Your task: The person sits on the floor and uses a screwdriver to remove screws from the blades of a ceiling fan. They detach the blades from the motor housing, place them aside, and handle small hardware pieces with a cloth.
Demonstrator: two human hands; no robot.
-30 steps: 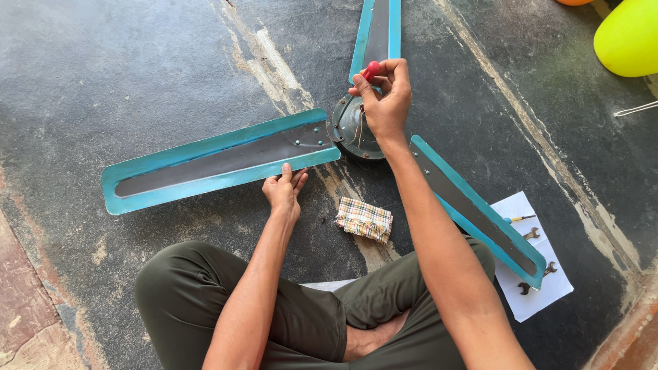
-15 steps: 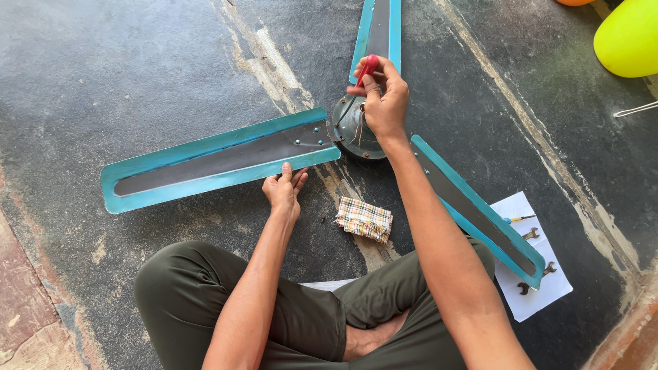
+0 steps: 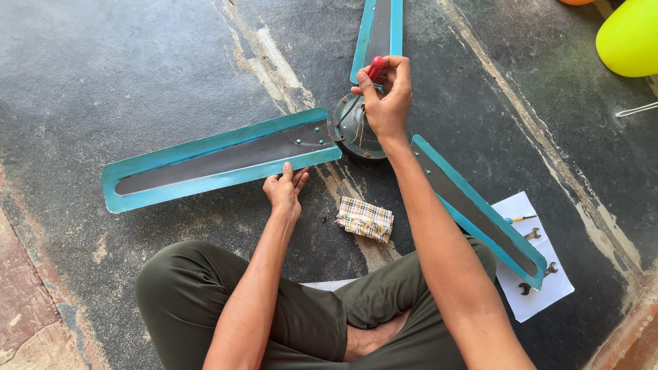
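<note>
Teal fan blades spread from a dark fan hub (image 3: pixel 358 130) on the floor. Right hand (image 3: pixel 385 96) grips a red-handled screwdriver (image 3: pixel 366 85) over the hub; left hand (image 3: pixel 285 190) presses the near blade (image 3: pixel 212 159) left of the hub, fingers on its edge. Checked cloth (image 3: pixel 365 219) lies below the hub.

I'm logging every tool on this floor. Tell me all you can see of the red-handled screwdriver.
The screwdriver has a glossy red handle, plastic by its look, and a thin dark metal shaft. The right hand grips the handle from above, so only its end shows. It slants down and left, its tip at the fan hub beside the left blade's root.
</note>
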